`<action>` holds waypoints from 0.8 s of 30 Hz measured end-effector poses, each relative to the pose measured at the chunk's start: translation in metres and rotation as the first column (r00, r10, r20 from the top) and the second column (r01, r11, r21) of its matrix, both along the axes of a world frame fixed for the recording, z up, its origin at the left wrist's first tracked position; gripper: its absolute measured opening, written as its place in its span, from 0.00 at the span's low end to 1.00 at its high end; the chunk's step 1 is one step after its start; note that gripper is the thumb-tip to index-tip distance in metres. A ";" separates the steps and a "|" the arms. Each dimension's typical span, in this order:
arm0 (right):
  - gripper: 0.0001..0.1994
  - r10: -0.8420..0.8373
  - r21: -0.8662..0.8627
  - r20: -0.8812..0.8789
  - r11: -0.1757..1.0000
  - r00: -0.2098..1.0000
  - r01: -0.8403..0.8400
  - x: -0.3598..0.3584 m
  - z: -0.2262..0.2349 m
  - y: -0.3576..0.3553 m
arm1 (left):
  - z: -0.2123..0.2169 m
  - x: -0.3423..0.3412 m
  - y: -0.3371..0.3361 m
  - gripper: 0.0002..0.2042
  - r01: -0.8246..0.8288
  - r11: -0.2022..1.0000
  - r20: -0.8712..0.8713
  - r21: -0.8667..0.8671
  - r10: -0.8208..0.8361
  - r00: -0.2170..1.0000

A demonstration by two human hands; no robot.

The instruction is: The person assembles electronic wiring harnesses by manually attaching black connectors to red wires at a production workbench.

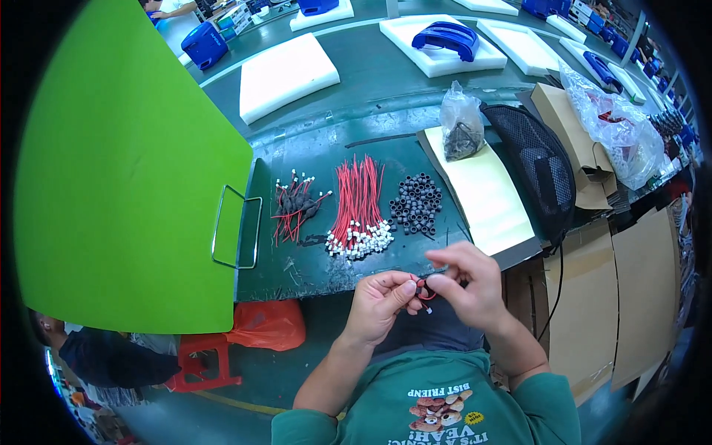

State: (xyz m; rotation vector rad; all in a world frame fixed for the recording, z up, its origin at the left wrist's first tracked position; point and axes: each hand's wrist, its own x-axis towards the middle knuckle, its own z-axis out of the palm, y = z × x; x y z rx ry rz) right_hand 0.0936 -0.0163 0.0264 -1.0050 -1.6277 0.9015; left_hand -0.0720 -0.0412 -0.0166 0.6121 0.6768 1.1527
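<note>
- The left hand [380, 305] held a short wire [430, 297] over the person's lap, just off the near edge of the tabletop [285, 280]; its grip was clamped on it, thumb against fingers, probably to steady so thin a piece.
- The right hand [475, 289] met it from the other side, thumb close to the wire and forefinger raised; the view was small and slightly blurred there, so I could not tell whether that grip was closed on anything.
- The red wires [358, 189] lay in a fan, white plugs toward the person, perhaps so that single ones came away easily.
- The black rings [415, 204] sat just to their right, seemingly for easy reach, while wires with dark lumps [298, 204] made a separate heap on the left.
- A tall green panel [133, 163] with a metal handle [258, 231] closed off the left side.
- On the right, a yellow sheet [493, 208], a clear bag [461, 122], a black mesh bag [535, 152] and a cardboard box [572, 141] took up the room.
- White foam [288, 74] lay beyond.
</note>
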 end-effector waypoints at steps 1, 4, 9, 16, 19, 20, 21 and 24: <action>0.09 0.126 -0.141 -0.024 0.982 0.992 -0.128 0.003 -0.001 0.008 | 0.001 -0.002 0.000 0.06 0.008 1.000 0.001 -0.004 -0.008 1.000; 0.09 0.331 -0.327 -0.196 0.865 0.923 -0.380 0.006 -0.013 0.024 | 0.003 -0.006 0.003 0.07 0.121 0.992 -0.002 0.021 -0.121 0.993; 0.04 0.477 -0.279 -0.388 0.755 0.789 -0.593 0.004 -0.012 0.026 | 0.004 -0.008 0.004 0.08 0.193 0.981 -0.061 0.025 -0.192 0.980; 0.06 0.350 -0.426 -0.477 0.710 0.806 -0.560 -0.003 -0.010 0.024 | 0.005 -0.007 0.002 0.08 0.212 0.977 -0.045 0.004 -0.211 0.976; 0.07 0.160 -0.399 -0.608 0.785 0.777 -0.474 -0.004 -0.008 0.028 | 0.005 -0.004 0.000 0.07 0.251 0.968 -0.069 -0.022 -0.252 0.965; 0.07 0.160 -0.400 -0.609 0.784 0.777 -0.475 -0.005 -0.010 0.028 | 0.001 -0.003 0.000 0.07 0.247 0.969 -0.031 -0.021 -0.247 0.968; 0.07 0.146 -0.414 -0.628 0.769 0.764 -0.487 -0.005 -0.011 0.027 | -0.001 -0.002 -0.001 0.07 0.243 0.970 0.007 -0.021 -0.243 0.970; 0.06 0.095 -0.469 -0.632 0.742 0.769 -0.478 -0.008 -0.010 0.027 | 0.004 0.002 0.000 0.08 0.272 0.956 0.103 -0.113 -0.261 0.960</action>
